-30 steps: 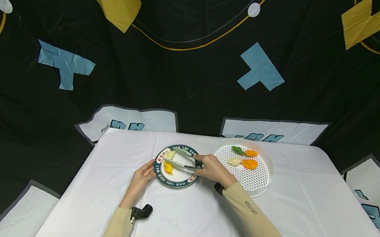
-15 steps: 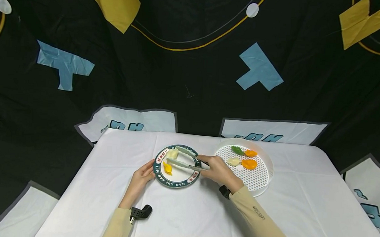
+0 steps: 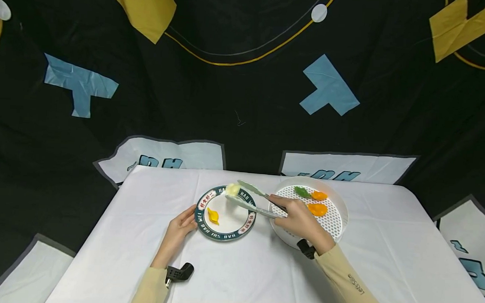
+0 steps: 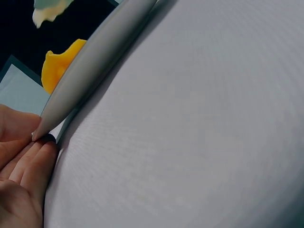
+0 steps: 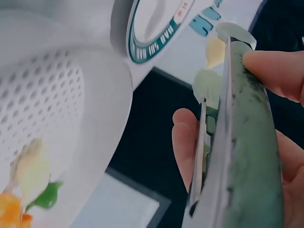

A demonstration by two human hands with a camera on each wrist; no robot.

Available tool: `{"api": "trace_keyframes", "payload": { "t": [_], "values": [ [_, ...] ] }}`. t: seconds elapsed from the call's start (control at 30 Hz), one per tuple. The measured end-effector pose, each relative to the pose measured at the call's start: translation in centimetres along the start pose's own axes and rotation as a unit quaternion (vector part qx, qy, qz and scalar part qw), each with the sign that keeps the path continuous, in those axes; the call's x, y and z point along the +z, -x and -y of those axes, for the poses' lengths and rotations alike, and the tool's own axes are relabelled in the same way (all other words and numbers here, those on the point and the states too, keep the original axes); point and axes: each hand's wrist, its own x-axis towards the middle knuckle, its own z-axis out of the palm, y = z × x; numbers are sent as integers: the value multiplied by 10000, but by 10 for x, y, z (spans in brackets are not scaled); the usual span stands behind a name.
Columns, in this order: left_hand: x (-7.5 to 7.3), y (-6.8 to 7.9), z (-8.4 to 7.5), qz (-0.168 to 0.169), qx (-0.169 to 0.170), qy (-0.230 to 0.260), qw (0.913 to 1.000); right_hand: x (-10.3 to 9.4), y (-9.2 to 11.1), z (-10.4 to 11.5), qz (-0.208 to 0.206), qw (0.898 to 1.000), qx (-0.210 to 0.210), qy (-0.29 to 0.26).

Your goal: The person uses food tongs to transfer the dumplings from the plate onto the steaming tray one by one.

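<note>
My left hand (image 3: 182, 225) pinches the left rim of a round plate (image 3: 222, 236) with a green lettered border, thumb above and fingers below in the left wrist view. My right hand (image 3: 304, 222) grips a pair of tongs (image 3: 257, 210) with pale green tips. Between those tips, over the plate's far rim, is a pale yellow dumpling-like piece (image 3: 232, 189); the left wrist view shows it raised above the plate. A bright yellow piece (image 3: 213, 216) of similar shape lies on the plate's left part.
Right of the plate stands a round white perforated tray (image 3: 343, 228), partly behind my right hand. It holds a green piece (image 3: 302, 192), two orange pieces (image 3: 317, 210) and a pale piece (image 5: 35, 171). A white cloth (image 3: 237, 278) covers the table; a black backdrop (image 3: 212, 105) hangs behind.
My right hand has moved right with the tongs, carrying the pale yellow piece from the plate's upper left to over its far rim. My left hand keeps its hold on the plate.
</note>
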Motion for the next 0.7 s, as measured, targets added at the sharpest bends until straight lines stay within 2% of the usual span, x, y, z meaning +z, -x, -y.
{"api": "trace_keyframes", "payload": {
  "t": [0.17, 0.37, 0.7],
  "values": [
    [0, 0, 0, 24, 44, -23, 10000, -18, 14, -5, -43, 9997, 230, -75],
    [0, 0, 1, -1, 35, -21, 10000, -37, 35, -16, -293, 9987, 414, 113],
    [-1, -1, 1, -11, -4, -121, 9999, -58, 74, -37, -546, 9956, 725, 248]
  ]
}}
